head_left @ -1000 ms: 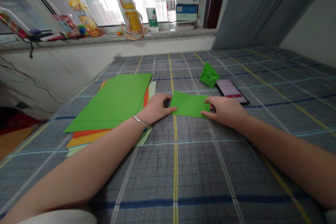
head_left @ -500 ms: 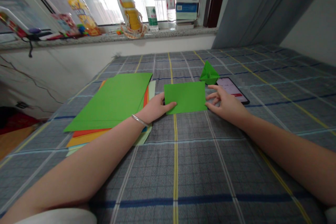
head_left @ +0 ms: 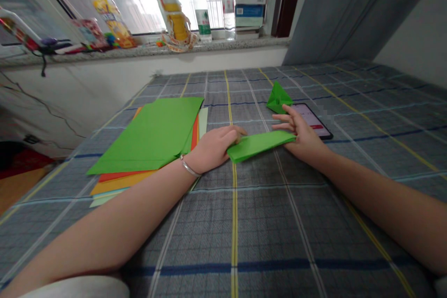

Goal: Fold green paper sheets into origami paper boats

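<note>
A folded green paper (head_left: 260,144) lies nearly edge-on to me, just above the grey checked bedsheet (head_left: 244,223). My left hand (head_left: 213,146), with a silver bracelet at the wrist, is closed on the paper's left end. My right hand (head_left: 300,132) holds the paper's right end with thumb and palm, its other fingers spread out above. Past my right hand sits a small folded green paper figure (head_left: 278,98) beside a phone (head_left: 310,119) with a lit screen.
A stack of coloured paper sheets (head_left: 150,142), green on top with orange and pale sheets under it, lies to the left. The windowsill (head_left: 139,51) at the back holds bottles (head_left: 202,9), a box (head_left: 248,9) and small items. A wall rises at the right.
The green paper lay flat under both hands, was then lifted and stood up facing me, and is now tipped down nearly flat. Both hands stayed at its ends.
</note>
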### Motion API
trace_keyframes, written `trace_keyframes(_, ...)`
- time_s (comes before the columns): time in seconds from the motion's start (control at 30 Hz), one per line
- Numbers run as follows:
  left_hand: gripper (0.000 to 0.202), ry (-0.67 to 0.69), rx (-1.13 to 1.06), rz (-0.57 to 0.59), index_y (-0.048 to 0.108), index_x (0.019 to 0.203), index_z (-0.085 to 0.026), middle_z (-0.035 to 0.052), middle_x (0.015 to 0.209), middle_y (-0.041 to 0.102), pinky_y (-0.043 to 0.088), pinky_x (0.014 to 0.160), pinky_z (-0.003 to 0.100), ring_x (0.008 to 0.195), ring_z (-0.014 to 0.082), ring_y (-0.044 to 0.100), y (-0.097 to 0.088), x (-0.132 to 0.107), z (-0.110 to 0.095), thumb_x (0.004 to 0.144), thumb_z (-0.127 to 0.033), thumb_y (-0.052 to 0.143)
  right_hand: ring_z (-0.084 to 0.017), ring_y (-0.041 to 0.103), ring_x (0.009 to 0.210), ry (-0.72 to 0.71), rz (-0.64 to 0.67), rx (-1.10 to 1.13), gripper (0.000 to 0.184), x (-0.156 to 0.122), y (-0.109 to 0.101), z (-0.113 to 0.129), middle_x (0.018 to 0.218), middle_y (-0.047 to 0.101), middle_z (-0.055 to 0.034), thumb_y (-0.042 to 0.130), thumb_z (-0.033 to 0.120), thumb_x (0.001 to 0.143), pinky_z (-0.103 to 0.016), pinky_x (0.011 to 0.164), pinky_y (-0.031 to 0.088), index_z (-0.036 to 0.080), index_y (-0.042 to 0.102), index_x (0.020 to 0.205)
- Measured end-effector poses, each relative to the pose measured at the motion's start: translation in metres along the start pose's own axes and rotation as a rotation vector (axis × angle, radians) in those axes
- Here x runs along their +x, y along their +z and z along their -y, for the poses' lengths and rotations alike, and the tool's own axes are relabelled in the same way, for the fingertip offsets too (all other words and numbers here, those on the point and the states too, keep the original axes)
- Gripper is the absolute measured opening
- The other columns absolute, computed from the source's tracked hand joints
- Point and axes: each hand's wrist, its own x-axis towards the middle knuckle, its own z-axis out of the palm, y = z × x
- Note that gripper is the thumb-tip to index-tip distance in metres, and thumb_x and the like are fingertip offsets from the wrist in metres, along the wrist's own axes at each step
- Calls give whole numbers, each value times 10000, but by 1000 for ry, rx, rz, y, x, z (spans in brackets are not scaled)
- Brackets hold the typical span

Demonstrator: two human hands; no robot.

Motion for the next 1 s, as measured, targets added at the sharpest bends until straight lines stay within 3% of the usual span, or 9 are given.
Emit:
trace_keyframes(0.13, 101, 146, 135, 38, 496, 934, -178, 83, 1219, 620, 493, 883, 347, 1044, 195, 592, 1, 1, -2, 882, -94, 476, -278, 613, 1141, -5, 19, 31, 792, 0, -1, 1, 1422, 480, -121, 616, 159, 713, -451, 882, 544, 312, 312, 1428)
trace_keyframes(0.33, 198, 202, 235, 158, 543, 1019, -168, 83, 1319, 564, 486, 932, 369, 1137, 222, 559, 2, 1, -7, 941, -105, 373, -261, 641, 1104, 15, -1, -96, 672, 0, -3, 7, 1412, 497, -117, 615, 153, 733, -447, 902, 534, 283, 408, 1359)
trace_keyframes(0.43, 192, 218, 151, 238, 542, 1096, -171, 107, 1371, 521, 481, 959, 392, 1172, 247, 544, 2, 1, -5, 952, -261, 451, -237, 671, 1031, -12, 11, -198, 601, 1, -5, 10, 1358, 545, -110, 614, 148, 758, -445, 906, 531, 277, 456, 1322)
trace_keyframes(0.53, 407, 245, 41, 276, 535, 1155, -175, 134, 1363, 530, 481, 964, 406, 1159, 270, 558, 2, 2, -2, 927, -508, 481, -245, 652, 1054, -70, -15, -277, 477, 2, -8, 12, 1287, 591, -110, 608, 144, 769, -428, 850, 551, 255, 543, 1228)
trace_keyframes(0.6, 481, 263, 5, 274, 533, 1191, -178, 140, 1349, 548, 475, 969, 407, 1164, 276, 562, 2, 3, -1, 925, -568, 438, -265, 617, 1107, -105, -28, -333, 363, 2, -10, 13, 1261, 608, -112, 607, 149, 769, -409, 783, 565, 243, 606, 1119)
trace_keyframes(0.7, 464, 294, 37, 294, 493, 1301, -200, 123, 1396, 521, 459, 987, 385, 1208, 260, 541, 1, 3, -4, 967, -505, 387, -260, 615, 1077, -125, -37, -380, 252, 3, -11, 13, 1224, 625, -114, 604, 164, 777, -376, 707, 566, 235, 642, 1016)
trace_keyframes(0.8, 390, 296, 171, 296, 441, 1382, -247, 67, 1448, 483, 443, 998, 363, 1252, 226, 511, -2, 3, -10, 1013, -289, 322, -247, 624, 1035, -134, -60, -374, 233, 3, -12, 12, 1208, 626, -115, 589, 181, 794, -364, 685, 564, 231, 645, 1015)
trace_keyframes(0.87, 410, 278, 256, 252, 435, 1397, -259, 54, 1448, 488, 428, 1015, 378, 1274, 219, 495, -3, 3, -13, 1010, -199, 311, -248, 618, 1046, -154, -63, -383, 253, 4, -12, 10, 1195, 633, -109, 581, 165, 785, -385, 730, 563, 234, 645, 1020)
trace_keyframes(1.0, 423, 169, 342, 137, 410, 1422, -214, 81, 1451, 482, 417, 1044, 435, 1296, 246, 472, 0, 2, -15, 1004, -187, 348, -246, 594, 1102, -218, -64, -446, 341, 5, -10, 9, 1156, 653, -91, 522, 75, 750, -443, 853, 537, 239, 640, 1025)
